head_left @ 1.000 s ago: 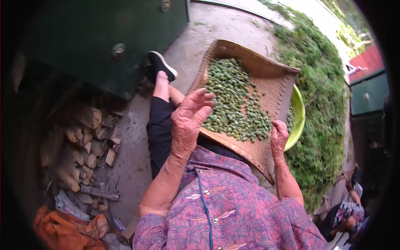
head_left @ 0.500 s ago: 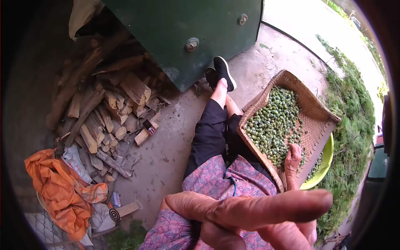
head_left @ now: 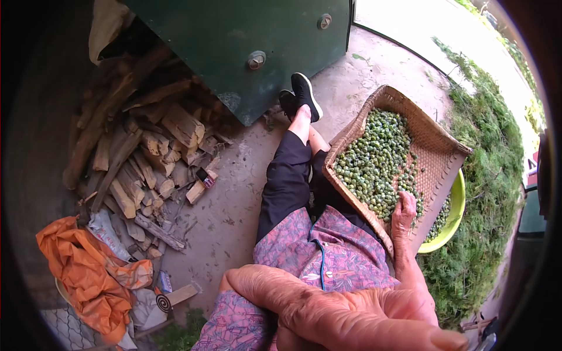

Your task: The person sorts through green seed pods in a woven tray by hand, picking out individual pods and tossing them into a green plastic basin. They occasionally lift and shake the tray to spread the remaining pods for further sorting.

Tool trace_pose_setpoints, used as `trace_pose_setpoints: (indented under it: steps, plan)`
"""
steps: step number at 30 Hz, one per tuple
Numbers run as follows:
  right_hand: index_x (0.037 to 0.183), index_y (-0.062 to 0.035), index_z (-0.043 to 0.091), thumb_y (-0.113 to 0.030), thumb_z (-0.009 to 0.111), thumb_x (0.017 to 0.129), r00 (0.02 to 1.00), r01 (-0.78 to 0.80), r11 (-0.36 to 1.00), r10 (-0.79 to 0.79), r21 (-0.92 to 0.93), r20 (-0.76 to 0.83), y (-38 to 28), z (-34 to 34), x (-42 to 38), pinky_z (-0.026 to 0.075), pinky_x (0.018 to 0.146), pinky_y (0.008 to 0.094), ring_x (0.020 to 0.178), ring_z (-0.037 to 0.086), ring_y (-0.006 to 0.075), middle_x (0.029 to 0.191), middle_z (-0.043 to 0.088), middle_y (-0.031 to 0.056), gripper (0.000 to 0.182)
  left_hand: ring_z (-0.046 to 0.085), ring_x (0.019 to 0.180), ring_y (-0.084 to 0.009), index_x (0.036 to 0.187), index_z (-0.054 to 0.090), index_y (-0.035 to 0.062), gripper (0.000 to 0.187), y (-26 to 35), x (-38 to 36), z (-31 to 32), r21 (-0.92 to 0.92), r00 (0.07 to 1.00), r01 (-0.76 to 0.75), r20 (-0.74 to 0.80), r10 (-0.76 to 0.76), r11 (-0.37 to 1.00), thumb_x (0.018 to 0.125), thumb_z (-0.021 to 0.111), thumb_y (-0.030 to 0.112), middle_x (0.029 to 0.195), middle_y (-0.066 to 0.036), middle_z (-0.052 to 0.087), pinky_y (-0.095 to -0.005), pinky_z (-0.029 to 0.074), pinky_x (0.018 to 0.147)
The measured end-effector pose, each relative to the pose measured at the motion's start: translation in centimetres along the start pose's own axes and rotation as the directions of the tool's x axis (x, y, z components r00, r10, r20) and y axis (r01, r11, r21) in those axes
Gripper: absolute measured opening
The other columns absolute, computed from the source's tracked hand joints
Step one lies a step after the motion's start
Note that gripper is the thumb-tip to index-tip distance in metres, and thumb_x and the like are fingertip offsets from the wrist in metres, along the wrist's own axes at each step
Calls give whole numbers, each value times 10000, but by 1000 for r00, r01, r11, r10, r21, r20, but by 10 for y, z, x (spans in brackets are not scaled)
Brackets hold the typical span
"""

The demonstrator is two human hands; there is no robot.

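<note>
The woven tray [head_left: 436, 149] rests at an angle by the person's lap, its right-hand edge overlapping the yellow-green basin [head_left: 459, 207] in this view. Small round green fruits [head_left: 374, 161] cover the tray's left and middle parts; more lie inside the basin. Hands: the right hand [head_left: 403, 217] is positioned at the near edge of the fruits with fingers curled; whether it grips a fruit cannot be determined. The left hand [head_left: 351, 310] is raised close to the camera, thumb extended; its fingers are cut off by the frame, so its grip cannot be determined. Cut green branches [head_left: 489, 146] lie beyond the basin.
</note>
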State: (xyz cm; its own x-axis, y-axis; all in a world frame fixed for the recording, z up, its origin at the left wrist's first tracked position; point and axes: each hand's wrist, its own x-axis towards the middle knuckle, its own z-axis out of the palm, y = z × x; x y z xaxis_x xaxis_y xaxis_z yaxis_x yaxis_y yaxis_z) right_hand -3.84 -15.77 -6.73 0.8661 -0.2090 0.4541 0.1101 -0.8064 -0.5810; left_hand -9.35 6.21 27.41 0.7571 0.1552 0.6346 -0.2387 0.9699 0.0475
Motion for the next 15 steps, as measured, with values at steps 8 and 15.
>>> trace_pose_setpoints:
  steps: [8, 15]
  plan:
    - [995, -34, 623, 40, 556, 796, 995, 77, 993, -82, -89, -50, 3, 1, -7, 443, 876, 427, 981, 571, 338, 1007, 609, 168, 223, 630, 966, -402, 1162, 426, -234, 945, 13, -51, 63, -982, 770, 41, -87, -632, 186, 701, 760, 520, 1000, -390, 587, -442, 510, 883]
    - [989, -36, 621, 28, 554, 798, 997, 76, 996, -76, -52, 6, -7, -3, -5, 431, 892, 429, 998, 565, 342, 1011, 614, 168, 212, 655, 883, -390, 1110, 470, -219, 1011, 25, -30, 58, -916, 706, 299, 23, -708, 268, 597, 793, 589, 910, -361, 615, -450, 547, 815]
